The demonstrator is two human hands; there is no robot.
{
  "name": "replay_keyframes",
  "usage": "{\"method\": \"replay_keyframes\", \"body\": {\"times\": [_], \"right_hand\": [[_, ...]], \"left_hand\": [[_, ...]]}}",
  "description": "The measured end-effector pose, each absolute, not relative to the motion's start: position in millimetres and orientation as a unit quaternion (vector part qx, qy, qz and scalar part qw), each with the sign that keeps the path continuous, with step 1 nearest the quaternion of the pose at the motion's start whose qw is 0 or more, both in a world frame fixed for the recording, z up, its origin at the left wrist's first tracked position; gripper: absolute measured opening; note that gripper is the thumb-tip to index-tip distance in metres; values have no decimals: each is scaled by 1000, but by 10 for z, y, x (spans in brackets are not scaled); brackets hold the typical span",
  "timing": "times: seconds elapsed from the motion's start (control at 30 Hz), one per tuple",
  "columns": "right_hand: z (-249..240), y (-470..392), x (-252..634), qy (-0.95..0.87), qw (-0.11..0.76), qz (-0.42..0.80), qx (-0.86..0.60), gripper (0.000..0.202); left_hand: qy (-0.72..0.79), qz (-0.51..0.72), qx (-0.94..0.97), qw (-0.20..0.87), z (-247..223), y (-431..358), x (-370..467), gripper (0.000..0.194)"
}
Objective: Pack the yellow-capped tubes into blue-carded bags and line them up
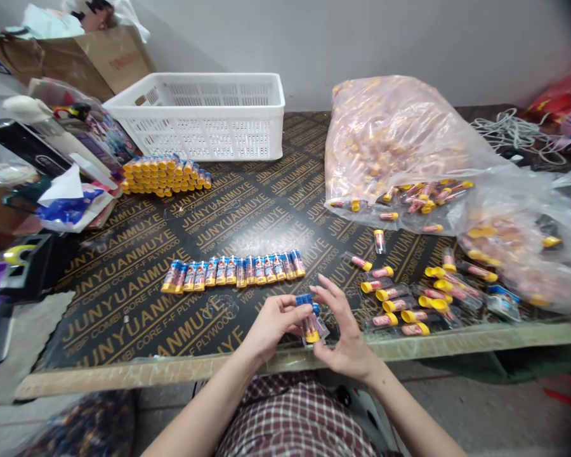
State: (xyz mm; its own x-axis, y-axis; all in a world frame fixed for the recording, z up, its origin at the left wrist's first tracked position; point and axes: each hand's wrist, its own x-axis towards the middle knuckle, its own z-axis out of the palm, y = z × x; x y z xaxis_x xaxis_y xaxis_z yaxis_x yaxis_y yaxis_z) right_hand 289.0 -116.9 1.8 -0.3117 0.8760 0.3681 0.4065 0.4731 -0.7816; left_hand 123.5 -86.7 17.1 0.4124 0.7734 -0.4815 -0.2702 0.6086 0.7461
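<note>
With the middle of the view as the dial's centre, the dark printed table (252,222) runs out of frame at 3 o'clock, its lettering partly covered. At 2 o'clock stands a translucent plastic bag (380,120); its film blurs the many yellow-ended tubes inside. A white basket (209,134) sits at 11 o'clock, its floor hidden behind the front wall. Farther off at 10 o'clock is a brown paper bag (114,60), its contents cut by the top edge.

Loose tubes (435,294) with yellow ends lie scattered at 4 o'clock, some overlapping too closely to count. A row of blue-and-yellow tubes (231,271) lies side by side at 8 o'clock, the print too small to read. Nearer the basket, at 10 o'clock, a stack (162,174) shows mostly yellow ends.

The left hand (278,325), at 6 o'clock, has its grip clamped on a blue-topped tube (309,324), between 5 and 6 o'clock above the table's near edge. The right hand (345,343), at 5 o'clock, has fingers spread and grip apart, thumb near the tube's yellow end; whether it touches cannot be told. Beside that tube, a clear piece and another bit of blue are half hidden.
</note>
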Motion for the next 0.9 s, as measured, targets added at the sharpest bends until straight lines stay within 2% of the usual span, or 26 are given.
{"method": "replay_keyframes", "body": {"times": [0.2,0.67,0.8,0.9], "right_hand": [[28,-1156,2886,-762,409,323,-385,81],[-44,-1198,2852,-731,443,345,-388,84],[75,-1123,2859,-764,396,332,-386,82],[118,-892,3074,-791,342,243,-446,77]], "left_hand": [[410,304,313,801,194,-921,1240,31],[408,307,295,807,241,-943,1266,35],[433,318,302,787,237,-899,1201,35],[487,329,394,707,249,-731,915,28]]}}
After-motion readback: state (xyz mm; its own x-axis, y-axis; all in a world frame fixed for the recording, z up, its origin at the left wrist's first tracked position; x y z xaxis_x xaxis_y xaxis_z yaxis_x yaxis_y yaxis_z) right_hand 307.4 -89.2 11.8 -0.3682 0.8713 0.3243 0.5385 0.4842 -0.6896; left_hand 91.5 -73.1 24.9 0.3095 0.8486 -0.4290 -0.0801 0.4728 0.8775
